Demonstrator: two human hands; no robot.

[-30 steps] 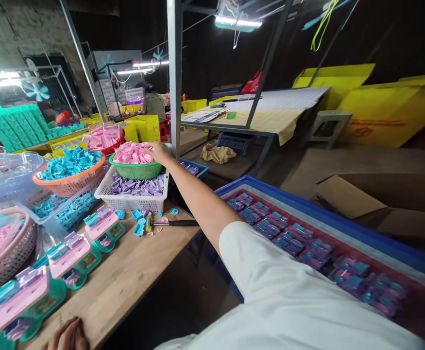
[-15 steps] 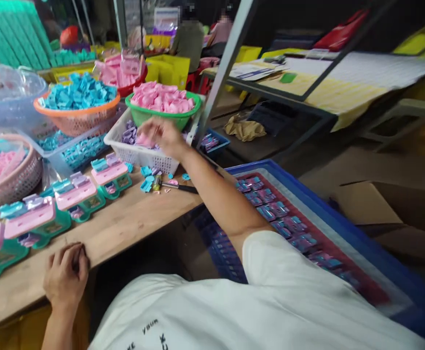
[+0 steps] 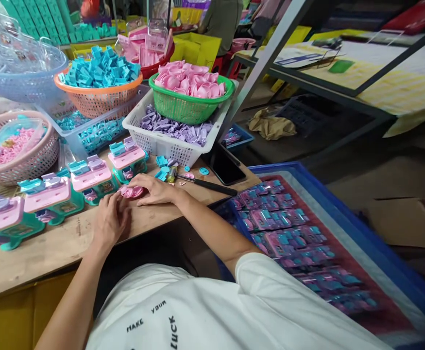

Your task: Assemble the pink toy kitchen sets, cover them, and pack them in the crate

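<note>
so the pink pieces (image 3: 132,191) are on the wooden table (image 3: 66,243), near edge, between both hands — right hand (image 3: 156,189) has fingers curved over them, left hand (image 3: 109,219) has bent fingers beside them, can't tell if either's gripping. toy row (image 3: 48,197) runs left.

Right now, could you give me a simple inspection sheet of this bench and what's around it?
Surface: wooden bench, bare along its front edge.
Job's things: pink pieces between the hands; four pink-topped toys in a row; green basket of pink parts resting on white basket of purple ones; orange basket of blue parts.
Clutter: black-handled tool, phone, loose blue bits.
Grippers: bare left hand and right hand by the pink pieces; grip unclear.
Cables: nothing seen.
Surroundings: blue-rimmed tray of packed sets, cardboard box, person behind.
</note>
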